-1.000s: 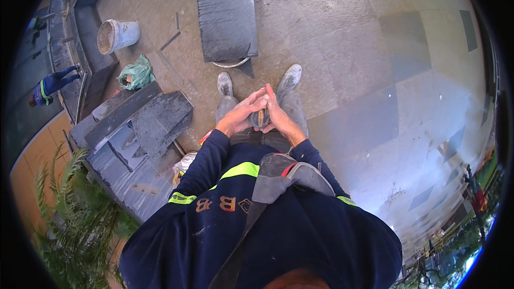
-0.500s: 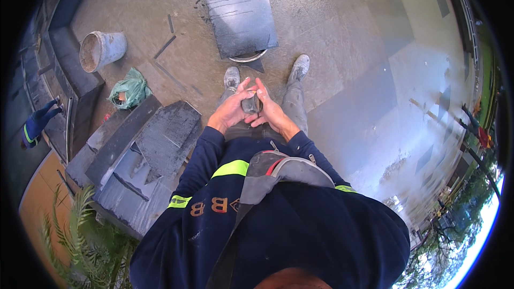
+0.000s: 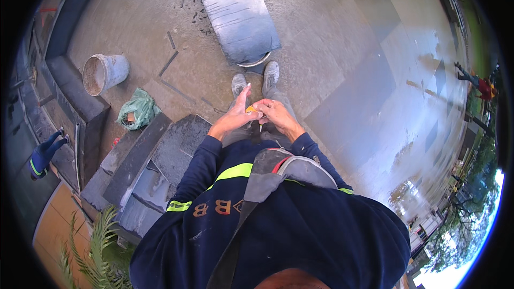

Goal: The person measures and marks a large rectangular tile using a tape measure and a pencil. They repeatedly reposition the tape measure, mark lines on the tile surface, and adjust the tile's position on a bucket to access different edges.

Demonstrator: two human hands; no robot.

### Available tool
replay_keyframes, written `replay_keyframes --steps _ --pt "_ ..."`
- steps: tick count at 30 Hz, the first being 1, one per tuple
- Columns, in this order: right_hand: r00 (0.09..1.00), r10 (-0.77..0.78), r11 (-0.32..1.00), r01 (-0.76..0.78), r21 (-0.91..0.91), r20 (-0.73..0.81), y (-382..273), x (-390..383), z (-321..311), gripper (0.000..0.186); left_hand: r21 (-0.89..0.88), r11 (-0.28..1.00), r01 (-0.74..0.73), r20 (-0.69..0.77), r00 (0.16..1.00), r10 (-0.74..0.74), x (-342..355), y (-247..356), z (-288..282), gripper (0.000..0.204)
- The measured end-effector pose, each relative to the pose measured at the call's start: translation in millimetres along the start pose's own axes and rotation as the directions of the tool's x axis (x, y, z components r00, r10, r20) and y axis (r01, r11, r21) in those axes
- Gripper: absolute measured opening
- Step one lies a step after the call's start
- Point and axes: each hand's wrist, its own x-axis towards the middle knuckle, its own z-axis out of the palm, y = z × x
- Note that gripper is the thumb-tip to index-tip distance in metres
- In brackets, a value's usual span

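Observation:
In front of my waist my two hands meet over my legs. My left hand (image 3: 233,120) is open, its fingers stretched away from me and its thumb reaching toward the right hand. My right hand (image 3: 277,115) is closed, fingers bent in around a small yellow thing (image 3: 250,109). Only a bit of that yellow thing shows between the hands, so its kind is unclear. Whether the left hand also touches it I cannot tell. Beyond my shoes (image 3: 271,72) lies a long grey slab (image 3: 235,13) with dark lines across it, over a round pale rim.
Left stand a dirty white bucket (image 3: 113,70), a green plastic bag (image 3: 140,106) and stacked dark stone slabs (image 3: 136,155). Narrow strips (image 3: 168,64) lie on the floor. One person (image 3: 42,158) is at far left, another (image 3: 482,86) at far right.
The dark grey object between my palms no longer shows; a yellow thing does. My right hand has curled inward, the left has straightened, and my right foot has come closer to the left.

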Motion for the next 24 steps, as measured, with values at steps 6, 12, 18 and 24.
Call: replay_keyframes --steps 6,12,18,24 --pt "0.999 0.02 0.986 -0.027 0.167 0.046 7 -16 -10 0.021 0.259 0.966 -0.02 0.007 1.0 0.018 -2 7 10 0.122" --pt "0.997 -0.067 0.836 0.069 0.544 -0.024 -25 -27 -39 0.011 0.562 0.824 0.072 -0.11 0.994 -0.012 -32 18 -3 0.096" --pt "0.963 -0.16 0.692 0.266 0.671 -0.217 -98 -9 -104 0.011 0.535 0.777 0.331 -0.163 0.943 -0.29 -127 3 -80 0.057" --pt "0.938 -0.21 0.798 0.327 0.507 -0.275 -177 51 -55 0.015 0.311 0.837 0.45 -0.235 0.89 -0.391 -215 -37 -155 0.047"
